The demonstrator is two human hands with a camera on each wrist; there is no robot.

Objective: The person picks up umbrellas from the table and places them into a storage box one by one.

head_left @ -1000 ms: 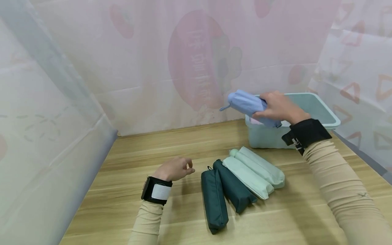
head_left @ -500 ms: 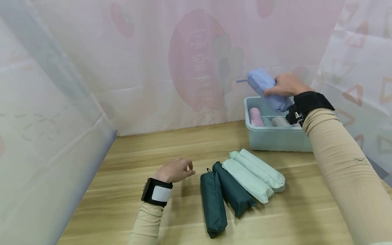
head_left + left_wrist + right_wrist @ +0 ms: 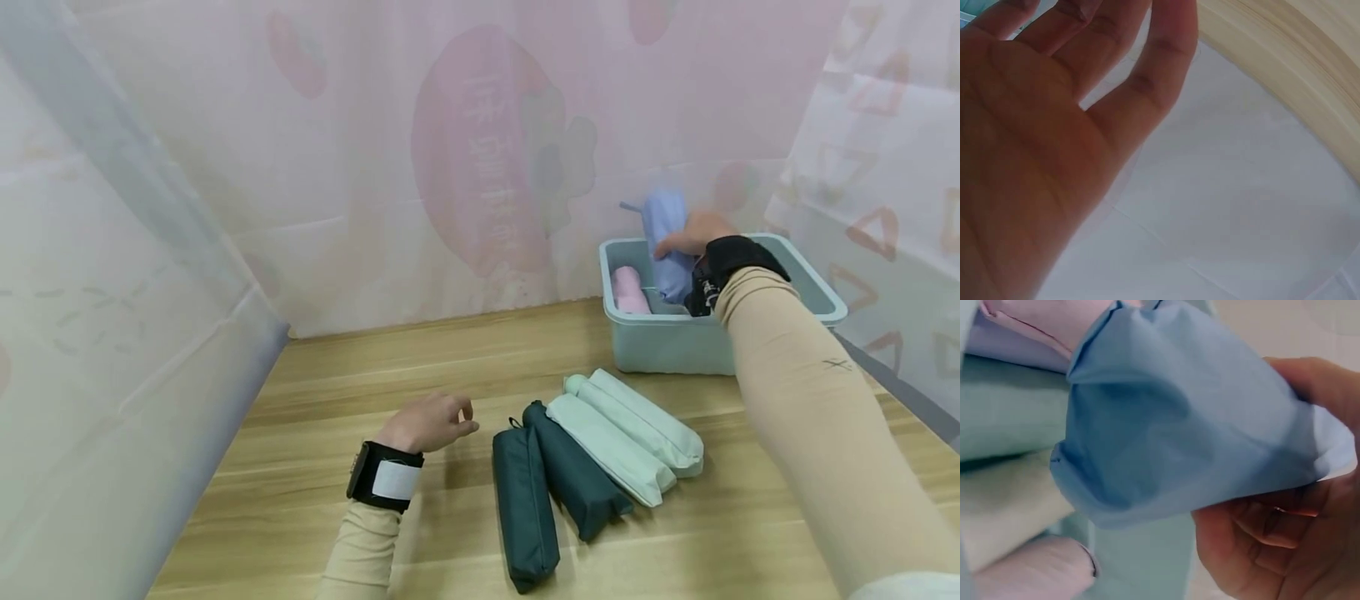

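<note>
We record four folded umbrellas side by side on the wooden tabletop, before the pale teal plastic bin at rear right; further folded umbrellas lie inside it.

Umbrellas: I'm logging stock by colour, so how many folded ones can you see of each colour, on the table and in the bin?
Dark green: 2, on the table.
Mint green: 2, on the table.
Light blue: 1, in the right hand, over the bin.
Pink: 1, in the bin.
Total: 6 clearly visible; the arm hides others in the bin.
</note>
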